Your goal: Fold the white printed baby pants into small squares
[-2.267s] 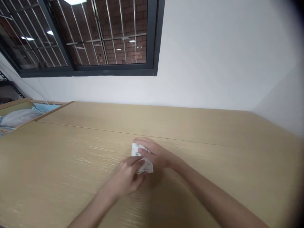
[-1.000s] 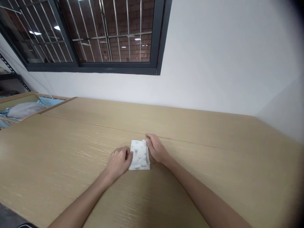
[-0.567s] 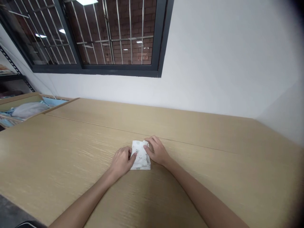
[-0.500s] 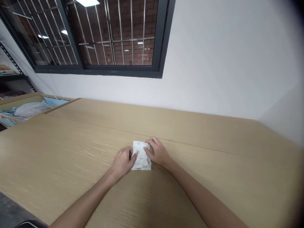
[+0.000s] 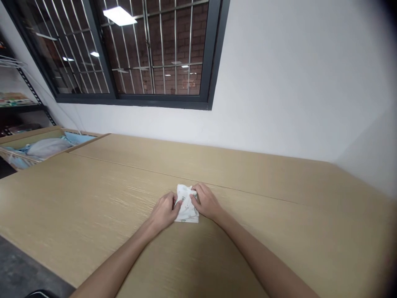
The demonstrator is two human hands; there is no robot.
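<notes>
A small white cloth with a faint print, folded into a thick square (image 5: 187,208), lies on the light wooden table (image 5: 93,198). My left hand (image 5: 164,212) grips its left edge, fingers curled with the thumb on top. My right hand (image 5: 206,202) grips its right edge, fingers bent onto the cloth. Both hands pinch the folded cloth from opposite sides.
A wooden box (image 5: 18,142) at the far left holds grey and light-blue fabric (image 5: 46,145). A white wall and a barred dark-framed window (image 5: 139,49) stand behind the table. A seam (image 5: 263,194) runs across the tabletop. A shelf rack (image 5: 18,99) stands at the left.
Both hands have closed in on the folded cloth, thumbs and fingers now pinching its edges. The view has shifted slightly to the left.
</notes>
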